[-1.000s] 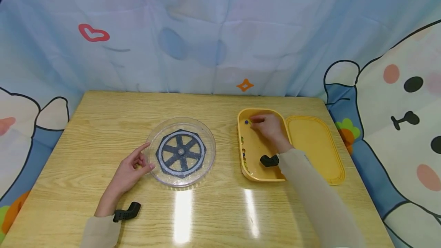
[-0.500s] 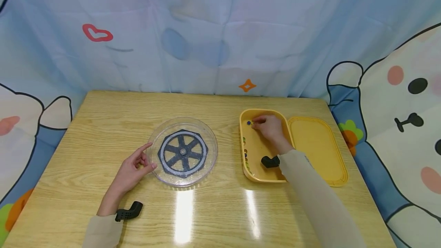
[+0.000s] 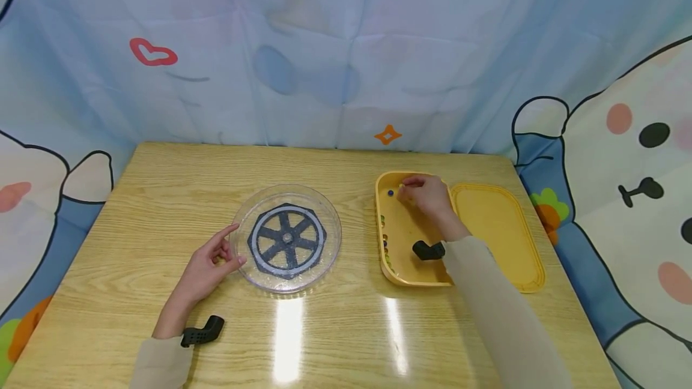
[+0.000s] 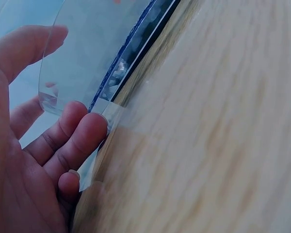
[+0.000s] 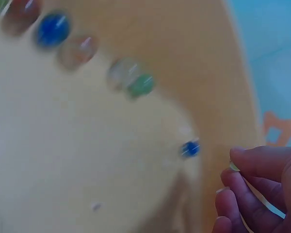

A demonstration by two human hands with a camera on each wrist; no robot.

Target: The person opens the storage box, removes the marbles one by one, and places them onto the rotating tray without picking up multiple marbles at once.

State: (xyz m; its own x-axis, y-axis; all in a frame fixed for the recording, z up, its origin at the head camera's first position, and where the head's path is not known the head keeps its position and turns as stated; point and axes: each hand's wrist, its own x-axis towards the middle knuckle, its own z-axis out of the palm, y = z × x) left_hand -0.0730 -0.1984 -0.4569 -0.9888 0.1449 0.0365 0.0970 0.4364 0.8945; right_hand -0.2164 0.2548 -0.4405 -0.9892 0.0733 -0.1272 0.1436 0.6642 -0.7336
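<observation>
One small yellowish marble (image 5: 234, 167), mostly hidden, is pinched between thumb and forefinger of the right hand (image 3: 429, 200), within the far end of the yellow tray (image 3: 400, 230); being round, it offers no long axis. A blue marble (image 3: 390, 193) lies just left of those fingertips, other marbles (image 3: 385, 245) along the left wall. Leftward across the bench (image 3: 357, 329), well apart, sits the clear dish (image 3: 333, 236), nearer the left hand (image 3: 202, 269), whose thumb and curled fingers lightly hold its rim.

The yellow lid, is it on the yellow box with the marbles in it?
No, the yellow lid lies to the right of the yellow box, which stands open.
</observation>
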